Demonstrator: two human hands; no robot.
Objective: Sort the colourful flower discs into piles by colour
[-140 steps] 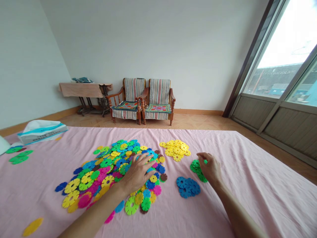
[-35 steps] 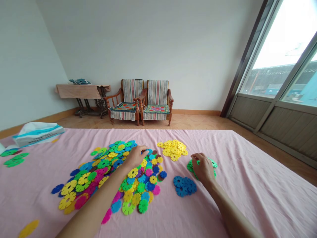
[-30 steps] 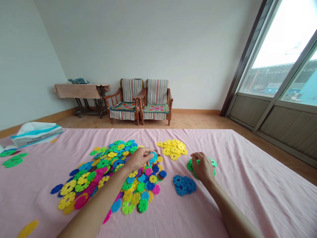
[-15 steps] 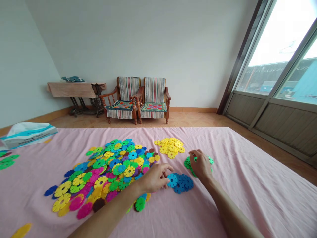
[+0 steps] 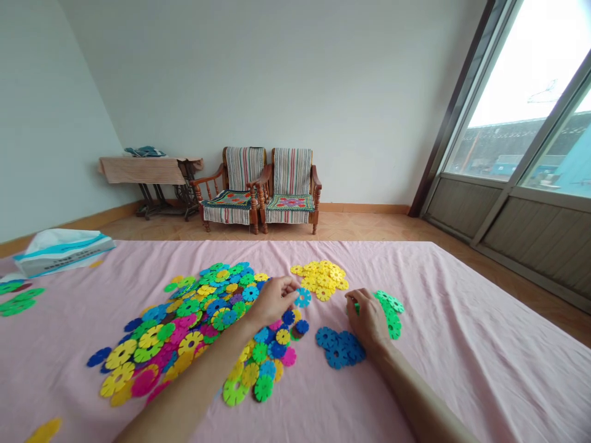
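Note:
Above the right edge of a mixed heap of plastic snowflake discs (image 5: 189,341), my left hand (image 5: 273,301) pinches a light blue snowflake disc (image 5: 303,298) at its fingertips. My right hand (image 5: 369,319) hovers over or rests on the left side of a green disc pile (image 5: 391,317), fingers curled downward. A bit of green shows by its fingertips; whether they grip a disc is hidden. Between the hands, nearer me, lies a blue disc pile (image 5: 339,349). A yellow disc pile (image 5: 322,278) sits beyond them.
A pink cloth (image 5: 466,344) covers the table. At the left stand a tissue pack (image 5: 64,252) and a few loose green discs (image 5: 21,303). Past the table's far edge are two wooden chairs (image 5: 290,203) and a cloth-covered sewing table (image 5: 143,171).
My left hand has moved away from the blue pile, farther off and to the left, with the light blue disc. My right hand has shifted slightly left and nearer, uncovering more green discs.

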